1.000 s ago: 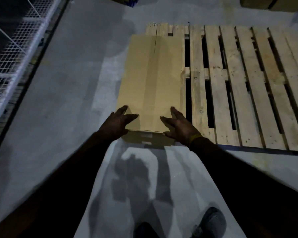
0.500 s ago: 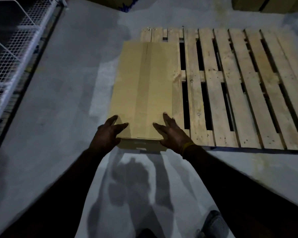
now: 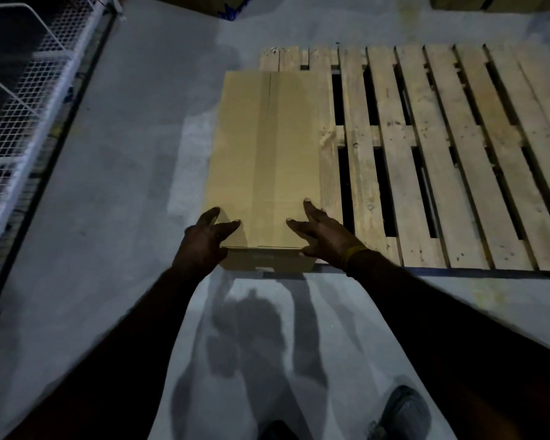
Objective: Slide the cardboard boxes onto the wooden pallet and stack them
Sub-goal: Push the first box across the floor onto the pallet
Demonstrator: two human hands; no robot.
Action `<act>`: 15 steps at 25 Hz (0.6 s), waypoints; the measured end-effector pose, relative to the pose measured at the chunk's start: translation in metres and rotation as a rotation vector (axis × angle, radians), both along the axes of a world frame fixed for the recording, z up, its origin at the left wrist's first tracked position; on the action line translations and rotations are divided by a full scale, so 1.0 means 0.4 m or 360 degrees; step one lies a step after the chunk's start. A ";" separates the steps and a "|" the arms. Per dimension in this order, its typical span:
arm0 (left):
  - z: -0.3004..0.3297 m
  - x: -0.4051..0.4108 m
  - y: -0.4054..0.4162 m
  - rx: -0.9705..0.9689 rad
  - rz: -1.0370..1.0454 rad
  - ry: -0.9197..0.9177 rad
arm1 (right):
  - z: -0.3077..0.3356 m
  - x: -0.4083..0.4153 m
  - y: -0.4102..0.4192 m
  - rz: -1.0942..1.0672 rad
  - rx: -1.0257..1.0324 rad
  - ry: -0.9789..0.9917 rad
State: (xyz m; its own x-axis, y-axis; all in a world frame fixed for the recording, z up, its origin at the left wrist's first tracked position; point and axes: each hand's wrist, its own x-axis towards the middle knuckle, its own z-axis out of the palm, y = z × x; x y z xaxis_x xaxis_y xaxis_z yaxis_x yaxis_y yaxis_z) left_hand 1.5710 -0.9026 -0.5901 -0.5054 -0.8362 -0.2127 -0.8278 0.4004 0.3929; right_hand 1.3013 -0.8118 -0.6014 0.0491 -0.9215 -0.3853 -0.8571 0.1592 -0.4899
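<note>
Two hands are laid at the near end of a long cardboard box (image 3: 264, 160), which lies on the left side of the wooden pallet (image 3: 451, 160). Fingers are spread straight on both: the left hand (image 3: 205, 241) at the near-left corner, the right hand (image 3: 323, 233) at the near-right.

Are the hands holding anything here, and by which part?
Both hands, left hand and right hand, rest spread on the cardboard box at its near end corners; fingers straight, no gripping.
</note>
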 end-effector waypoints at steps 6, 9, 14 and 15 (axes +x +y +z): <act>-0.015 -0.001 -0.004 0.0022 0.0051 -0.0004 | 0.008 0.001 -0.010 -0.0043 -0.0033 -0.0042; -0.018 0.017 -0.005 0.0080 0.0125 0.0069 | 0.002 0.007 -0.004 -0.0107 -0.0080 -0.0101; -0.011 0.020 -0.001 0.0090 0.0117 0.0117 | -0.010 0.010 -0.001 -0.0137 -0.0098 -0.0128; -0.012 0.019 0.000 0.0094 0.0114 0.0117 | -0.008 0.008 -0.002 -0.0132 -0.0092 -0.0121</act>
